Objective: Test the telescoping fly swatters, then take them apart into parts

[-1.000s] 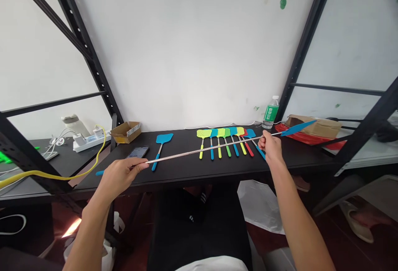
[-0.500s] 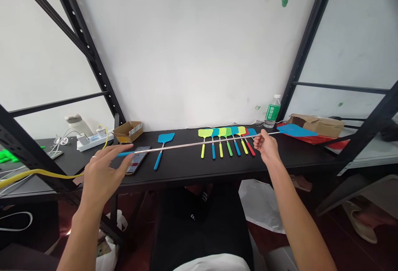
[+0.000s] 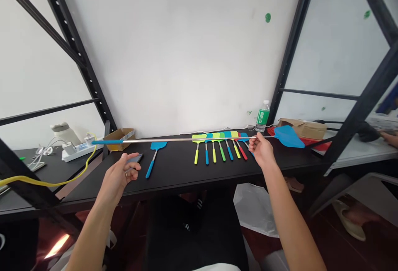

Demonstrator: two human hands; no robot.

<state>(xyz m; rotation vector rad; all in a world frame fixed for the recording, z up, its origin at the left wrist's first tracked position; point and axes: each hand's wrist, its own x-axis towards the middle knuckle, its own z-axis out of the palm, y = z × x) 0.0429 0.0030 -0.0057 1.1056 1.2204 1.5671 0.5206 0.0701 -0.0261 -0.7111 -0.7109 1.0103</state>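
Observation:
My right hand grips the thin metal shaft of a long extended fly swatter near its blue head. The shaft stretches nearly level across the view to a blue handle at the far left. Below that handle, my left hand is apart from it, fingers loosely bent and spread, holding nothing. A phone lies on the desk, partly hidden behind my left hand. One blue fly swatter lies alone on the desk. Farther right, several yellow, blue, green and red fly swatters lie in an overlapping row.
On the black desk stand a small open cardboard box and a water bottle. A power strip and yellow cable are at left. A larger box sits right, beside the black frame posts. Another person's hand shows at far right.
My left hand has let go of the blue handle and dropped below it. The swatter's handle end has swung up and left. The view has shifted slightly right.

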